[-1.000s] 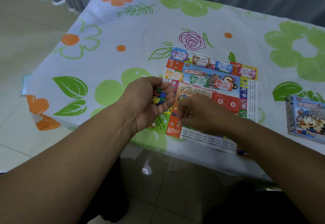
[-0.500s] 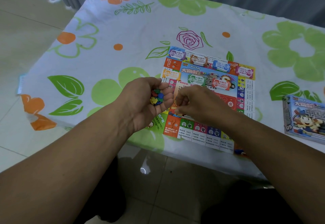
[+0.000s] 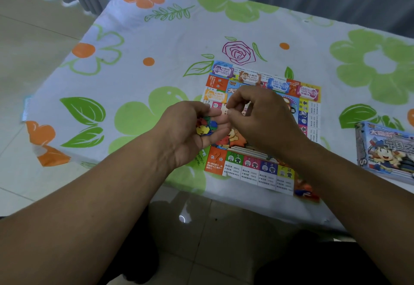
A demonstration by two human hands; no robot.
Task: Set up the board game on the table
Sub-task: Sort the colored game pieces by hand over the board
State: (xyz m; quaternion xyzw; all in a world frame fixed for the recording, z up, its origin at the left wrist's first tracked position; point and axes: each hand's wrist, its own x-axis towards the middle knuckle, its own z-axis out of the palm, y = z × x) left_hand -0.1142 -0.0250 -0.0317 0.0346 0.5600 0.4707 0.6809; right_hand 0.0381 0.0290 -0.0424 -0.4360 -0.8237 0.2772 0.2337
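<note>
Right hand (image 3: 264,123) has risen beside the tokens (image 3: 206,126), blocking the board (image 3: 253,169).

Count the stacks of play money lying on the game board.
5. Along the far edge of the board: purple stack, brown stack, blue stack, pink stack. The orange stack lies just nearer than the purple one. The right hand covers the board's middle, so more may be hidden.

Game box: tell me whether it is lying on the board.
No, the game box lies on the table, to the right of the board and apart from it.
</note>
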